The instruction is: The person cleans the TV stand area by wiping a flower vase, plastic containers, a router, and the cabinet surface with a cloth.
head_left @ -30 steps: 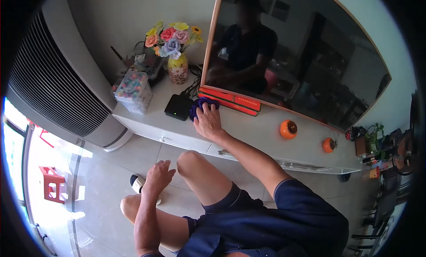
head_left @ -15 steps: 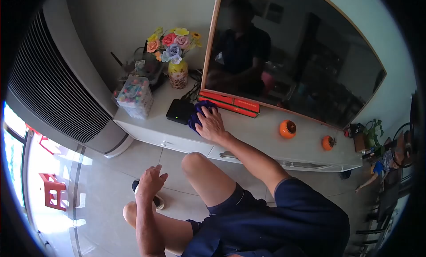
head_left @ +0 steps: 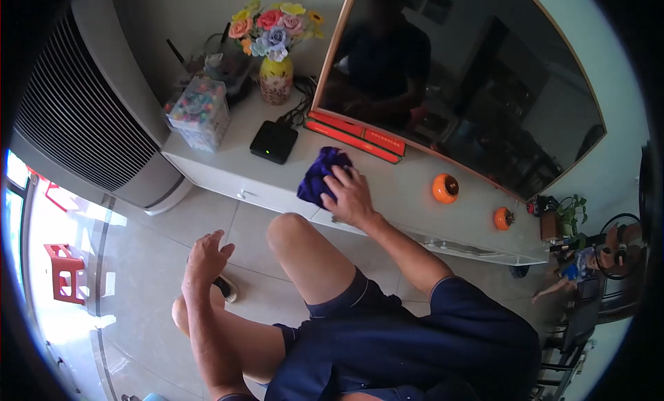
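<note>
A dark purple cloth (head_left: 319, 177) lies on the white cabinet top near its front edge. My right hand (head_left: 350, 196) presses on the cloth's right side, fingers spread over it. To the left of the cloth sits a black box (head_left: 274, 142) with a green light. Red boxes (head_left: 356, 136) lie under the front of the television, behind the cloth. My left hand (head_left: 205, 258) hangs in the air above the floor by my left knee, holding nothing, its thumb apart from the fingers.
A flower vase (head_left: 277, 81) and a clear container of colourful pieces (head_left: 200, 114) stand at the cabinet's left. Two orange ornaments (head_left: 445, 188) sit to the right. A large television (head_left: 463, 76) stands behind. Another person (head_left: 573, 271) is at the far right.
My right hand and the purple cloth have moved away from the black box and the red boxes, toward the cabinet's front edge. The view has shifted slightly.
</note>
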